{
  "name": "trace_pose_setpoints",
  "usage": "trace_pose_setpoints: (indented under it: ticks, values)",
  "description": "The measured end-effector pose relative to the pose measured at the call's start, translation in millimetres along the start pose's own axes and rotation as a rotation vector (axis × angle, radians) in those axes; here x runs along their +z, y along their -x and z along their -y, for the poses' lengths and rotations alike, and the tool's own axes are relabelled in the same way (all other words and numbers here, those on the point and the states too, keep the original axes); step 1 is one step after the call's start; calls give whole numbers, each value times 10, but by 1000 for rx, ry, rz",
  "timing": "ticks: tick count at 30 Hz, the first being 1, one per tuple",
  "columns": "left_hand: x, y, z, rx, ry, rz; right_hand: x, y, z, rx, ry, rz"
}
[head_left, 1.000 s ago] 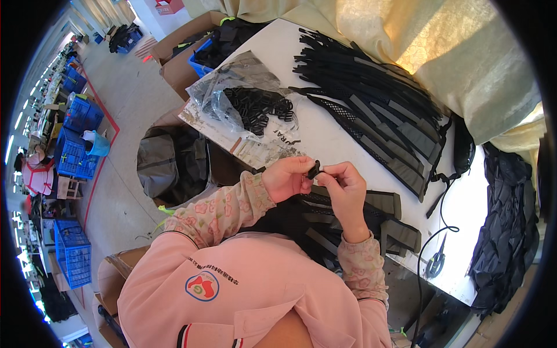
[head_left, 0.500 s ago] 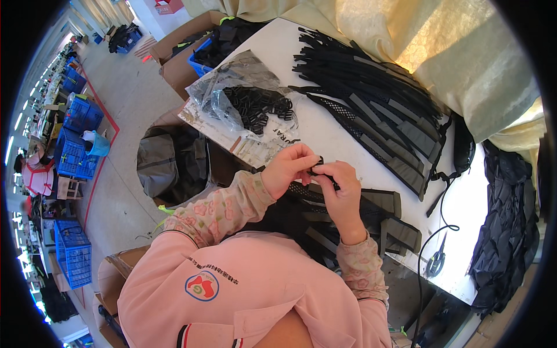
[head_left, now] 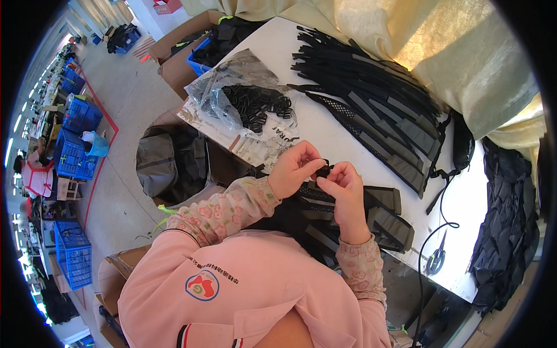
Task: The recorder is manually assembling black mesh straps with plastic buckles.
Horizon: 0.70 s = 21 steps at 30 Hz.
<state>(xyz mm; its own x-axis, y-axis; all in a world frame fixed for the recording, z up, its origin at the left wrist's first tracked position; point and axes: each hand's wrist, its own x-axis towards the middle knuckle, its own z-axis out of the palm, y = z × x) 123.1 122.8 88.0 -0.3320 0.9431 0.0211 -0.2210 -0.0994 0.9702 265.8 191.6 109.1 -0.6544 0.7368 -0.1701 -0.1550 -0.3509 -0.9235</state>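
Observation:
My left hand (head_left: 295, 169) and my right hand (head_left: 348, 194) meet over the near edge of the table, fingertips pinched together. Between them is a small black buckle (head_left: 324, 170), partly covered by the fingers; whether a strap runs through it I cannot make out. Black mesh and fabric strap pieces (head_left: 386, 226) with grey panels hang from the table edge under my hands and spread over my lap. Just beyond my left hand, a clear plastic bag (head_left: 212, 95) lies opened, with a heap of black plastic buckles (head_left: 255, 107) on it.
A long pile of black strap pieces (head_left: 371, 104) covers the far side of the white table (head_left: 278, 43). Scissors (head_left: 436, 258) and a black cable (head_left: 426, 240) lie at the right. A box of dark fabric (head_left: 174, 165) stands left; blue crates (head_left: 78, 156) line the floor.
Both hands have shifted slightly around the buckle, and the right fingers have curled in closer. The strap pieces below have moved a little to the left.

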Motion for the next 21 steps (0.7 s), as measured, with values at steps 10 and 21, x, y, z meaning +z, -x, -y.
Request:
trace_pose_setpoints:
  ticks: [10, 21]
  values:
    - [47, 101, -51, 148, -172, 60, -40, 2, -70, 35, -17, -52]
    - [-65, 58, 52, 383, -219, 294, -122, 25, 106, 58, 164, -25]
